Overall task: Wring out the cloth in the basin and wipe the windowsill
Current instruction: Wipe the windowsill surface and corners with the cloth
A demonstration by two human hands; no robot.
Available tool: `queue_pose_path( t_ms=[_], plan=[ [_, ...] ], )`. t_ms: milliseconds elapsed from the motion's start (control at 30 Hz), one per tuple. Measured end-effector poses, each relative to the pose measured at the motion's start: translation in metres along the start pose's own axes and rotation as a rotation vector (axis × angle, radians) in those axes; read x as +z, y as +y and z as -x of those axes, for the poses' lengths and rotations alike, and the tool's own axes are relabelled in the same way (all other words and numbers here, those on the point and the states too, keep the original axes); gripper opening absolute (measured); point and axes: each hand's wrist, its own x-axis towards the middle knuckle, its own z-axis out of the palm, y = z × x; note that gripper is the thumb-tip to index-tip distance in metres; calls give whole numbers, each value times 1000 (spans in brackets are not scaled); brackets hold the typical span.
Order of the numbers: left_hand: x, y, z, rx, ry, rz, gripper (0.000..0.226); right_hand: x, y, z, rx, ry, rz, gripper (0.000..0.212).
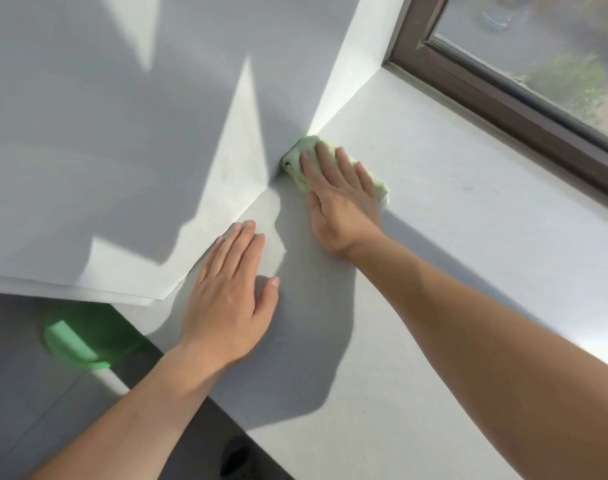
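Head view: right hand (pixel 340 199) flat on cloth (pixel 297 161), fingers (pixel 325 161) spread.

Bright daylight, v. strong, coming in thru the window (pixel 555 64) at upper right. Hard-edged sun patches on the wall (pixel 87 98): sharp angular wedges of light w/ grey shade between. The windowsill (pixel 468 202) is lit evenly on the right, near-blown-out glare at its far right edge. Both arms throw big soft-grey shadows onto the sill, darkest under the left hand (pixel 229 296) and beside the right hand (pixel 340 199). Floor at bottom left is dim; the green basin (pixel 77 341) there is blurred, out of focus. Outside view thru the glass is hazy, smeared. Wide-angle bend: sill and frame lines tilt and stretch twd the edges. Slight softness overall, compression-like.
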Motion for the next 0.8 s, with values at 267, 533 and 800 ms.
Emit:
queue_pose_path(
  t_ms=[267, 533, 800],
  plan=[
    [0, 3, -2, -7, -29, -26, 64, -28, 61, 20, -40, -109, -26, 53],
    [0, 23, -21, 17, 44, 45, 50, -9, 38, 98, -346, -115, 16, 53],
    [20, 40, -64, -49, 21, -48, 57, -53, 147, -52, 358, 99, 39, 54]
  ],
)
